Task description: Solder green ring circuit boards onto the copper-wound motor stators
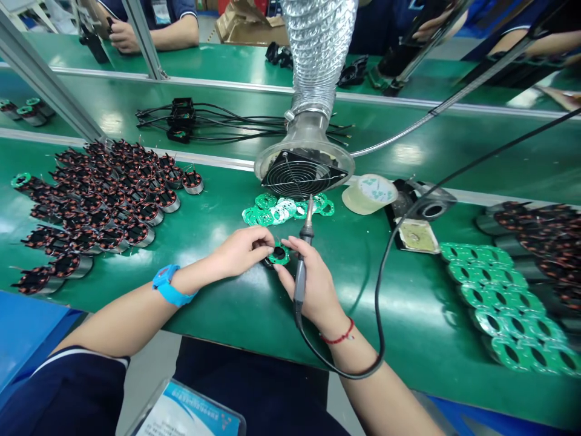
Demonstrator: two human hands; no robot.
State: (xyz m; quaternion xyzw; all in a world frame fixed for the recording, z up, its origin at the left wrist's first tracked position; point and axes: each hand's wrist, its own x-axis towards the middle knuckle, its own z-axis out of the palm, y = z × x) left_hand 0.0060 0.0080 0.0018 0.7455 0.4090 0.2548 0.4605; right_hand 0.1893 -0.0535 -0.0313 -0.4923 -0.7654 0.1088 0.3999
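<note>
Near the front edge of the bench, my left hand [240, 251] pinches a motor stator with a round green circuit board [280, 257] on top. My right hand [318, 287] is closed around a soldering iron [300, 278], its tip pointing up and away from the board. The right thumb and fingertips also rest at the right side of the board. Much of the stator's body is hidden by my fingers. Just beyond my hands lies a loose pile of round green boards [265, 212].
Rows of copper-wound stators [109, 200] fill the left side. A fume hood [304, 160] hangs low ahead. A solder wire roll [370, 194], an iron stand [415, 233] and green board panels [503, 303] stand right. The iron's cable [384, 303] loops over my right forearm.
</note>
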